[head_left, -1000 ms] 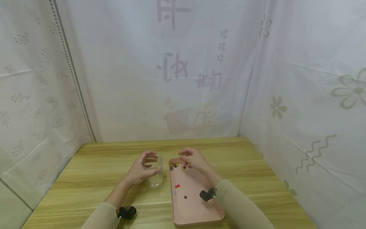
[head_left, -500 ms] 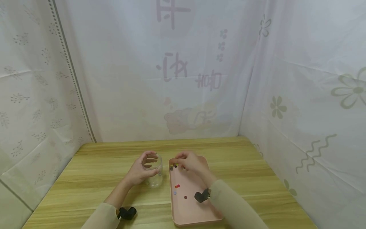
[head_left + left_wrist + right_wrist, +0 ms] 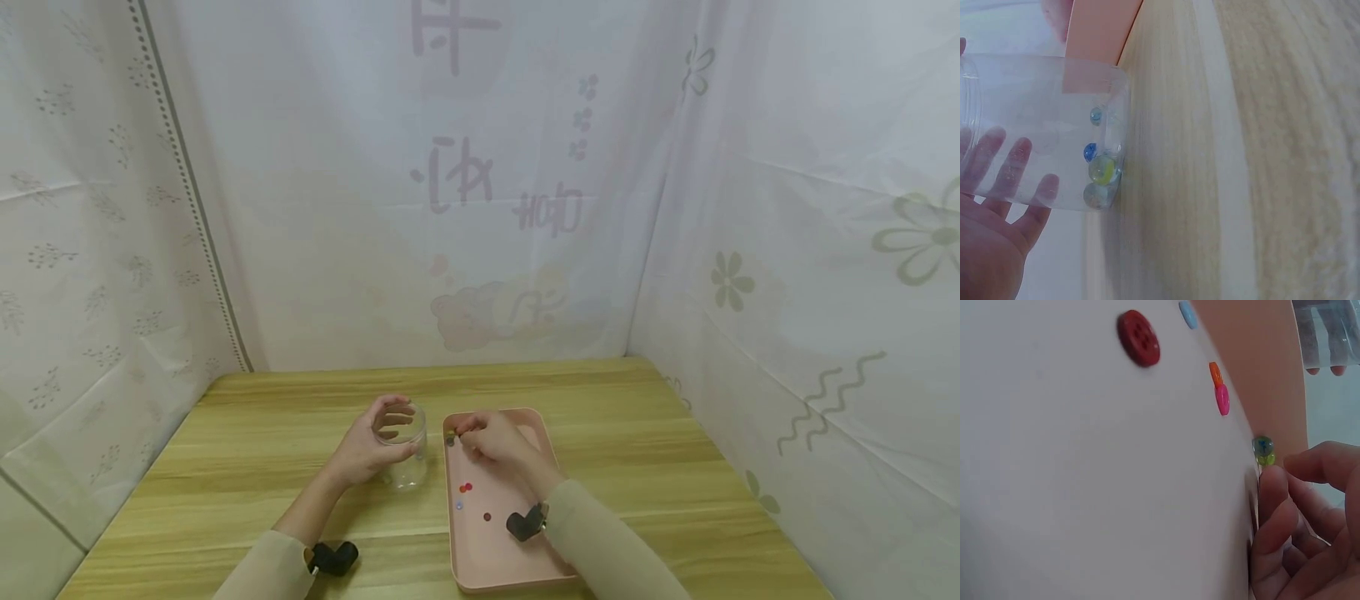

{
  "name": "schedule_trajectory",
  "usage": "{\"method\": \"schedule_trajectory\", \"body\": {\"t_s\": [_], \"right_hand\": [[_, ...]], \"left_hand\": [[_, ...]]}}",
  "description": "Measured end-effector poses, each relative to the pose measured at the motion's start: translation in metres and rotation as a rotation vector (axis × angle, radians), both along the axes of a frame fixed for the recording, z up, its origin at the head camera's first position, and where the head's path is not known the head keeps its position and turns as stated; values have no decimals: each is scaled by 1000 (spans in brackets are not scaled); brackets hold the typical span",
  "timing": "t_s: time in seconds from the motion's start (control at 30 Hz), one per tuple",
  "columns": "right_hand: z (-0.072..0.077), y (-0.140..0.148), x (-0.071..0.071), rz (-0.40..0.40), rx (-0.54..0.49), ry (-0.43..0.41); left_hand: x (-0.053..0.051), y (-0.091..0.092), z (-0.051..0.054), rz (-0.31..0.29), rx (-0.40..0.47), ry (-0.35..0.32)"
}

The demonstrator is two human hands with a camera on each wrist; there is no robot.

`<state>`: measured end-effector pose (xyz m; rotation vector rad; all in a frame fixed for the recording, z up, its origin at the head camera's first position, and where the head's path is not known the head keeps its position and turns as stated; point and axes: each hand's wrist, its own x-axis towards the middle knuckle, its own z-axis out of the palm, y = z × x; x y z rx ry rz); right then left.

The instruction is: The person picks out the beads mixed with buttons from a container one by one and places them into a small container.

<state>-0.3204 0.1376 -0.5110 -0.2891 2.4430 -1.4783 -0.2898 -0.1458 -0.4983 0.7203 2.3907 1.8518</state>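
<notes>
My left hand (image 3: 367, 446) holds a clear jar (image 3: 408, 475) upright on the table, thumb on the near side and fingers round the far side. In the left wrist view, several glass marbles (image 3: 1103, 169) lie at the jar's bottom. My right hand (image 3: 501, 446) is low over the far left corner of the pink tray (image 3: 510, 554), its fingers bent. In the right wrist view, its fingertips are beside a greenish marble (image 3: 1263, 445) and a yellow-green piece (image 3: 1266, 460). Whether anything sits between the fingertips is hidden.
Inside the tray lie a dark red button (image 3: 1139, 339), an orange button (image 3: 1215, 374), a pink button (image 3: 1222, 400) and a light blue piece (image 3: 1188, 314). The tray stands right of the jar on a wooden table (image 3: 300, 408). Printed curtains (image 3: 337, 250) enclose the table.
My right hand has moved left and lower, toward the tray's far left corner, covering some of the small pieces there. My left hand and the jar have stayed in place.
</notes>
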Motion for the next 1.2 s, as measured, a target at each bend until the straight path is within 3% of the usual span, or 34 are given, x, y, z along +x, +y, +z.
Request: {"method": "schedule_trajectory", "body": {"t_s": [0.33,0.7,1.2], "right_hand": [[-4,0,4,50,-58,-38],[-1,0,6,73,92,103],[-4,-4,5,91,82,118]], "left_hand": [[1,1,1,6,1,12],[0,0,1,2,-2,2],[0,0,-1,1,-7,-8]]}}
